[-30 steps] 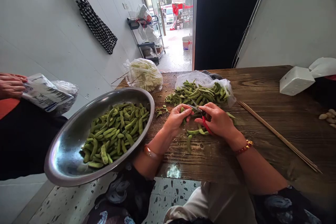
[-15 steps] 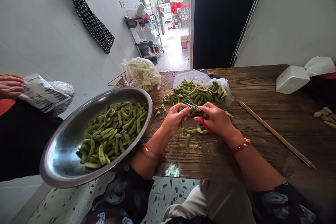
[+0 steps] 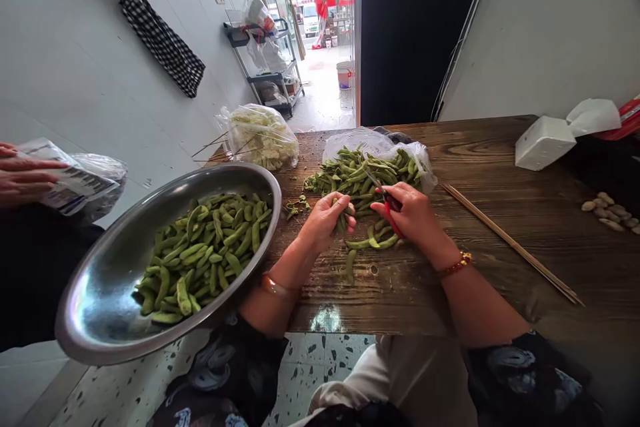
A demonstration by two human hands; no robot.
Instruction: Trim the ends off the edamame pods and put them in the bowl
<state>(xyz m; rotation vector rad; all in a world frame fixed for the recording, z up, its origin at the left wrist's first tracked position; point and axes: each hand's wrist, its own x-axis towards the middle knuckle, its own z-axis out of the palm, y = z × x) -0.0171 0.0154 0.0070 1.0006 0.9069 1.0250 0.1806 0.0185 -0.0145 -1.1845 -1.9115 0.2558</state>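
Between the closed fingers of my left hand (image 3: 326, 219) are green edamame pods (image 3: 343, 221), partly covered by the fingers. My right hand (image 3: 414, 217) grips red-handled scissors (image 3: 391, 215), whose metal blades point up and left over the heap of pods (image 3: 367, 173). That heap spills from a clear plastic bag (image 3: 425, 163) just beyond my hands. A few loose pods (image 3: 374, 240) lie on the wood below the scissors. At my left stands a big steel basin (image 3: 100, 280) holding many pods (image 3: 200, 253).
A bag of cauliflower (image 3: 263, 137) sits behind the basin. Wooden skewers (image 3: 510, 243), a white tissue box (image 3: 545, 142) and peanuts (image 3: 610, 210) lie to the right on the table (image 3: 480, 287). At far left, another person's hand (image 3: 25, 177) holds a plastic package (image 3: 75, 180).
My right hand and the scissors have drawn slightly away from my left hand, so the blades no longer reach its fingertips. The pods in my left hand show more. The whole view has shifted slightly.
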